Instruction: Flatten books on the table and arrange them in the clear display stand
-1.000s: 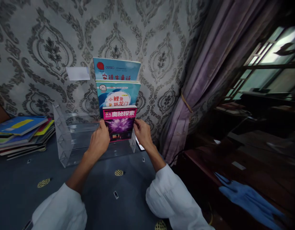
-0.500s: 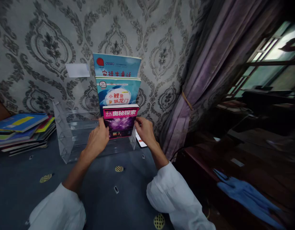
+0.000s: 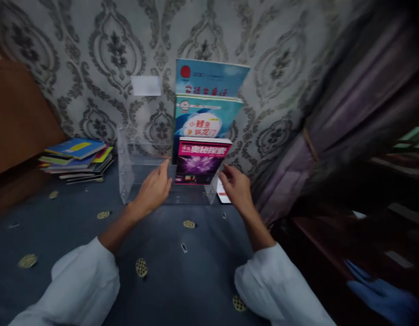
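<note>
Three books stand one behind another at the right end of a clear stepped rack [image 3: 126,174]. In front is a book with a pink band and purple burst [image 3: 199,164]; behind it stand a teal book [image 3: 209,118] and, tallest, a blue book [image 3: 212,74]. My left hand [image 3: 154,186], fingers apart and holding nothing, is just left of the front book, before the rack. On the other side my right hand [image 3: 237,184] is open, its bent fingers a little off the book's right edge.
A stack of books [image 3: 76,156] lies at the left near a brown panel [image 3: 24,108]. Behind my right hand lies a phone-like white object [image 3: 223,194]. A purple curtain [image 3: 291,176] hangs at the right, with a blue cloth [image 3: 382,296] below.
Both hands have let go of the front book and moved apart from its edges. The book stays upright on the rack. The view has turned left, shifting everything rightward.
</note>
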`<state>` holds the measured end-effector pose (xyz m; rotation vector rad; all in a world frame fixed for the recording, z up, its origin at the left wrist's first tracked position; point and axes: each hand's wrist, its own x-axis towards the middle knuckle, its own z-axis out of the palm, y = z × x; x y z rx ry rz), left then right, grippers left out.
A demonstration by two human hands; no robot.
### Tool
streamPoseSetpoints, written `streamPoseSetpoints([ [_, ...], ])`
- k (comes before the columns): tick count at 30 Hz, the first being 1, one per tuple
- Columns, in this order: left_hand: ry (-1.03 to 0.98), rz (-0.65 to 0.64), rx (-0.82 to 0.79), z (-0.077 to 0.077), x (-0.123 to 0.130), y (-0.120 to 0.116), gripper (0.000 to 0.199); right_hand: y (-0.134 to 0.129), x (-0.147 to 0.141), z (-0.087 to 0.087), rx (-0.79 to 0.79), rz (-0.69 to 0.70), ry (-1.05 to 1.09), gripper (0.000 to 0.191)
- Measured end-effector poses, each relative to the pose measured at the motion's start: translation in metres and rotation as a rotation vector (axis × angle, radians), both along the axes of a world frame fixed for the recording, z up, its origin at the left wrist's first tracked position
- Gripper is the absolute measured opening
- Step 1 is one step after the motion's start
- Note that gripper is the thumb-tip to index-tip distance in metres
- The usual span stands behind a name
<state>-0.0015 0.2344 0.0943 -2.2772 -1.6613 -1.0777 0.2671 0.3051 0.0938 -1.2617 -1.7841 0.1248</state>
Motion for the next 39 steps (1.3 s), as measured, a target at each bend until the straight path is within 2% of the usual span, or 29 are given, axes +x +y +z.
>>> streamPoseSetpoints([
  [3, 0.031, 0.035, 0.082, -0.01, -0.04, -0.026, 0.048, -0.018, 0.006, -0.014, 0.027, 0.002, 0.055, 0.045],
  [6, 0.05, 0.206, 0.133, -0.019, -0.095, -0.052, 0.041, -0.048, 0.009, -0.031, -0.012, 0.052, 0.067, 0.042],
  [8, 0.086, 0.338, 0.124, -0.02, -0.137, -0.059, 0.037, -0.07, 0.007, -0.042, -0.073, 0.129, 0.042, 0.038],
  [11, 0.165, 0.572, 0.049, -0.013, -0.199, -0.05, 0.039, -0.097, -0.008, -0.055, -0.153, 0.232, -0.004, 0.036],
  [13, 0.237, 0.739, -0.076, -0.004, -0.234, -0.035, 0.043, -0.11, -0.024, -0.06, -0.171, 0.308, -0.031, 0.033],
  [17, 0.233, 0.76, -0.123, 0.012, -0.276, -0.001, 0.045, -0.127, -0.058, -0.072, -0.182, 0.457, -0.102, 0.034],
  [21, 0.257, 0.764, -0.22, 0.014, -0.297, 0.025, 0.037, -0.132, -0.072, -0.1, -0.134, 0.472, -0.163, 0.035],
  [24, 0.43, 0.775, -0.347, 0.016, -0.307, 0.037, 0.033, -0.129, -0.07, -0.118, -0.126, 0.439, -0.177, 0.037],
  [28, 0.596, 0.722, -0.412, 0.022, -0.309, 0.035, 0.034, -0.125, -0.068, -0.124, -0.199, 0.458, -0.15, 0.041],
  [33, 0.638, 0.694, -0.383, 0.018, -0.296, 0.0, 0.042, -0.125, -0.069, -0.12, -0.186, 0.455, -0.112, 0.041],
  [36, 0.6, 0.66, -0.308, 0.006, -0.287, -0.037, 0.048, -0.126, -0.068, -0.118, -0.192, 0.482, -0.123, 0.039],
  [39, 0.489, 0.591, -0.303, -0.014, -0.274, -0.087, 0.056, -0.127, -0.069, -0.114, -0.195, 0.501, -0.14, 0.036],
])
